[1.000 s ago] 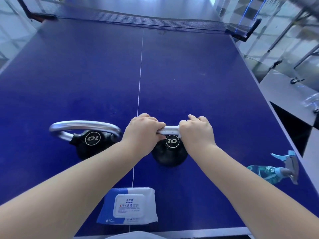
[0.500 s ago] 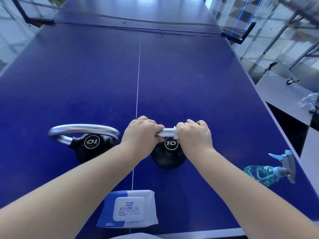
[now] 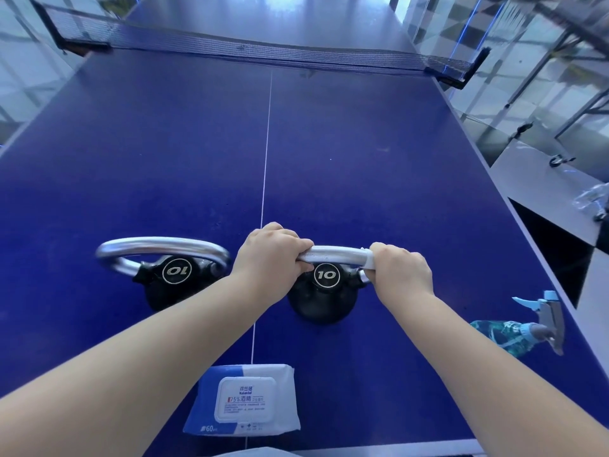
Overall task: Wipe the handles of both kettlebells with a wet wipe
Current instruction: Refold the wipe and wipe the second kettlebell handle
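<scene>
Both hands grip the right kettlebell's (image 3: 321,296) shiny chrome handle (image 3: 336,253): left hand (image 3: 272,255) fisted bare, right hand (image 3: 400,273) clamping the white wet wipe (image 3: 368,258), now slid further right, baring more metal.

The picture is bright, with a cool blue look. Light shines in from the far end, making a pale glare on the blue table (image 3: 362,153) past the net (image 3: 263,52). Shiny white spots sit on the metal handles (image 3: 158,247). Soft dark shadows lie under the kettlebells (image 3: 321,303). The edges bend and look a bit blurry.
</scene>
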Available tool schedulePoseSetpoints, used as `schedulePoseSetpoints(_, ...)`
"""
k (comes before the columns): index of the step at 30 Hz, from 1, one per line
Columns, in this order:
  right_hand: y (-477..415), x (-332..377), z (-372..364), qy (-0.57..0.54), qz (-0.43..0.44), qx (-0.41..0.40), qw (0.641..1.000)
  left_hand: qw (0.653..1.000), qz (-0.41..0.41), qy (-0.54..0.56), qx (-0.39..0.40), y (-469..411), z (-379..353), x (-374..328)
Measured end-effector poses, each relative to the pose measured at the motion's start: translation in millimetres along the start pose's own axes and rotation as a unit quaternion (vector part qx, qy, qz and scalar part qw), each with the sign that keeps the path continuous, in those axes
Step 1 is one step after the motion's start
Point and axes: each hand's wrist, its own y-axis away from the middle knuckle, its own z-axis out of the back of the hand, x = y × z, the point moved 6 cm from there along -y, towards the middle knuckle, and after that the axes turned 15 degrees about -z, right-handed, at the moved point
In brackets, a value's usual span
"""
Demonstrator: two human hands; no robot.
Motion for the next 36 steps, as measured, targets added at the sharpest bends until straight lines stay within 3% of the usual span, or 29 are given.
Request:
schedulePoseSetpoints(4,-0.4,-13.3,-14.4,-0.122,-0.073,0.063,0.988,1.000,-0.002,-0.001,-0.002,0.0,0.2,-0.2)
schedulePoseSetpoints(11,6.7,-21.4,-36.4,-0.346,-0.157,0.102,0.920,1.000,-0.001,0.002,-0.002,0.0,0.3,-0.3)
schedulePoseSetpoints(15,16.3,-17.9,-47.7,-0.466,-0.208,0.112,0.853,1.000,0.007,0.001,0.001,-0.2,-1.0,0.1)
schedulePoseSetpoints(18,23.2,-14.3,-57.2,-0.553,-0.262,0.130,0.781,1.000,0.010,0.004,0.001,-0.4,-1.8,0.1)
schedulePoseSetpoints(23,29.1,-5.3,-81.5,-0.583,-0.351,0.196,0.706,1.000,0.012,0.009,0.005,0.0,-1.4,-1.0)
schedulePoseSetpoints(29,25.7,-9.9,-78.7,-0.585,-0.327,0.194,0.716,1.000,0.008,0.010,0.006,-1.1,-1.2,-1.8)
schedulePoseSetpoints(36,19.8,-16.6,-69.1,-0.554,-0.278,0.149,0.771,1.000,0.001,0.002,0.001,-1.0,-0.8,-1.8)
